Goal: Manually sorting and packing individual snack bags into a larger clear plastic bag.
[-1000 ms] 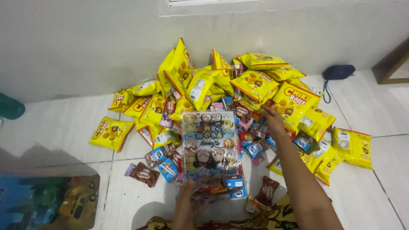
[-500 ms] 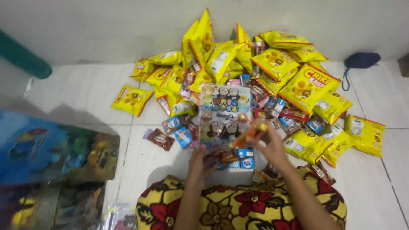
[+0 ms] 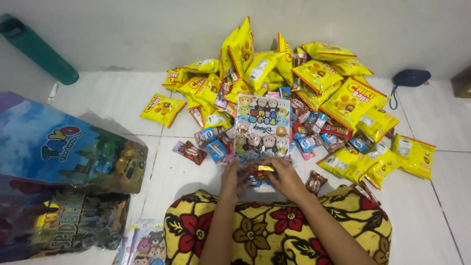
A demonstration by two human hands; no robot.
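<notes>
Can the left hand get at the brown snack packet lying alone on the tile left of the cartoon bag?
Probably yes: the brown snack packet lies uncovered on bare tile, just up-left of the left hand, with nothing between.

Rough count from the head view: two hands, left hand [image 3: 234,177] and right hand [image 3: 285,177], both on one small orange wrapper [image 3: 260,169]. One cartoon-print gift bag [image 3: 261,128] in the middle. Yellow snack packs [image 3: 351,100], around twenty, too piled up to count exactly. Small blue and brown sachets [image 3: 308,143], a dozen-plus. Two big printed bags [image 3: 68,152] on the left, one dark pouch [image 3: 411,77], one green tube [image 3: 39,49].
</notes>
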